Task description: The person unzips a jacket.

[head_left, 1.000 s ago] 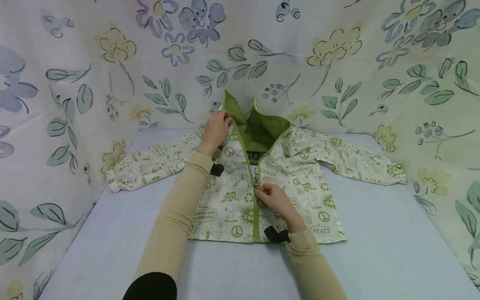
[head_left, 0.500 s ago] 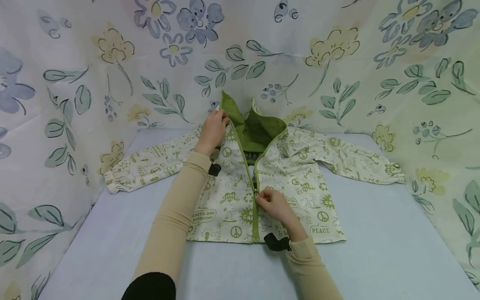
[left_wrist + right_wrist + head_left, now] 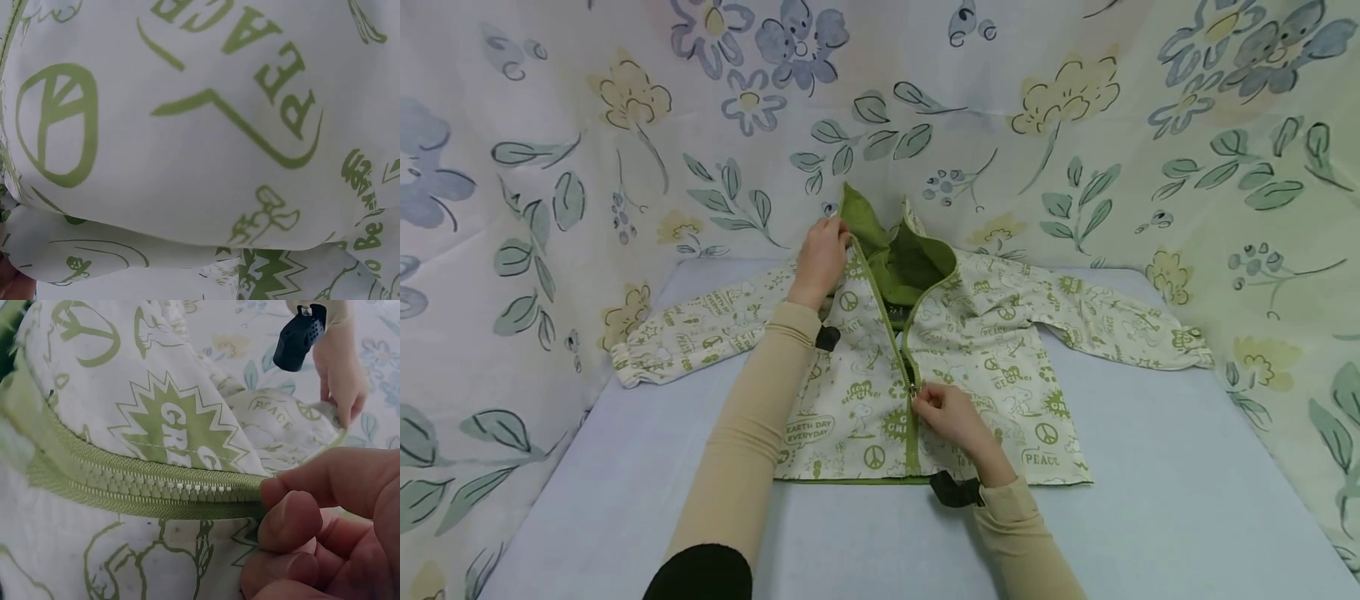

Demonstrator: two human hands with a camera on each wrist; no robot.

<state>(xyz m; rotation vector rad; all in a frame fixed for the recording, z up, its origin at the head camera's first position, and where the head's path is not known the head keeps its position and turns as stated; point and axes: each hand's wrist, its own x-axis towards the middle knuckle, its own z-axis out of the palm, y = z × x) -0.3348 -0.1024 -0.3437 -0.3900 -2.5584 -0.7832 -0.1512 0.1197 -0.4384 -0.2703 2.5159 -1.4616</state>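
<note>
A white child's jacket (image 3: pixel 861 392) with green print lies front up, its green-lined hood (image 3: pixel 917 271) at the far end. Its green zipper (image 3: pixel 187 487) is joined along the lower front and spreads apart above the slider (image 3: pixel 913 389). My right hand (image 3: pixel 953 414) pinches the zipper pull; in the right wrist view the fingers hide the slider. Up at the collar, my left hand (image 3: pixel 822 260) grips the left front edge and holds it raised. Printed cloth (image 3: pixel 187 144) fills the left wrist view, with only a bit of finger at its lower left corner.
The jacket's sleeves (image 3: pixel 715 321) stretch out to both sides on the pale blue-white table (image 3: pixel 865 542). A flowered curtain (image 3: pixel 970 150) hangs behind and at both sides. Black camera mounts (image 3: pixel 955 490) sit at the wrists.
My right hand and the slider have come slightly down the front. The right front edge has shifted left near the hood, and green lining now shows along the hem. My left hand has drifted slightly left.
</note>
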